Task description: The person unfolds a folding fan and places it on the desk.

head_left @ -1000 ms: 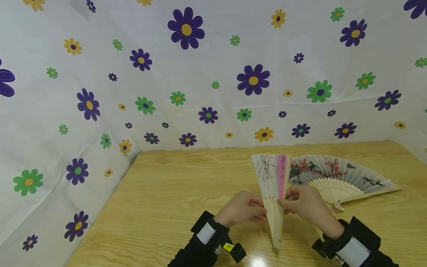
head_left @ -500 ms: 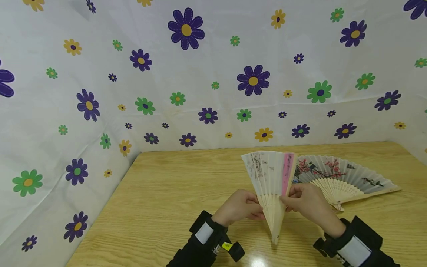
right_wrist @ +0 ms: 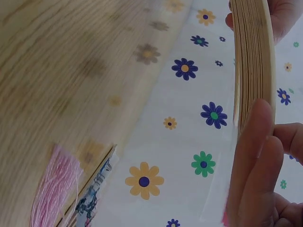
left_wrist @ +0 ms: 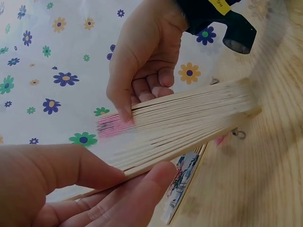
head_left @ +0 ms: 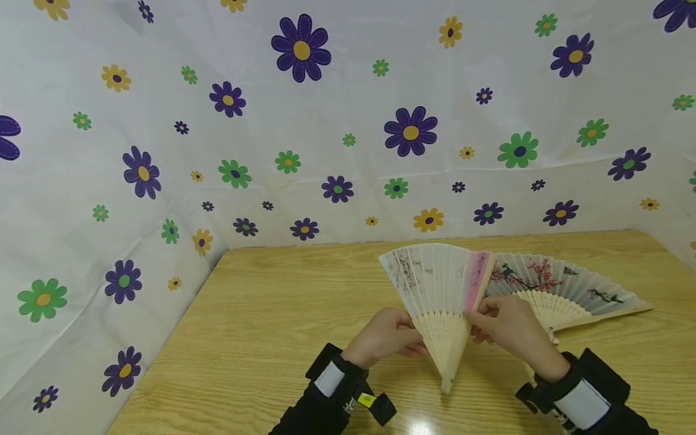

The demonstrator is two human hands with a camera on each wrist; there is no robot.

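A partly spread folding fan point(head_left: 429, 278), with pale ribs, a white printed leaf and a pink end, stands tilted over the table in the head view, pivot end down. My left hand point(head_left: 383, 335) pinches its left outer rib between thumb and fingers, as the left wrist view shows close up at the rib point(left_wrist: 156, 163). At the pink side, my right hand point(head_left: 508, 326) grips the other outer rib with thumb and fingertips. In the right wrist view, the stacked ribs point(right_wrist: 254, 56) appear edge-on, with right-hand fingers point(right_wrist: 255, 156) along them.
A second folding fan point(head_left: 592, 293), printed with blossoms and birds, lies spread on the wooden table point(head_left: 261, 326) behind my right hand. A pink tassel point(right_wrist: 54, 189) lies beside it in the right wrist view. Flower-patterned cloth point(head_left: 348, 163) hangs behind and at the left.
The held fan has spread wider, from a narrow wedge to a broad one. My right hand has moved rightward and my left hand slightly left. The second fan stays put.
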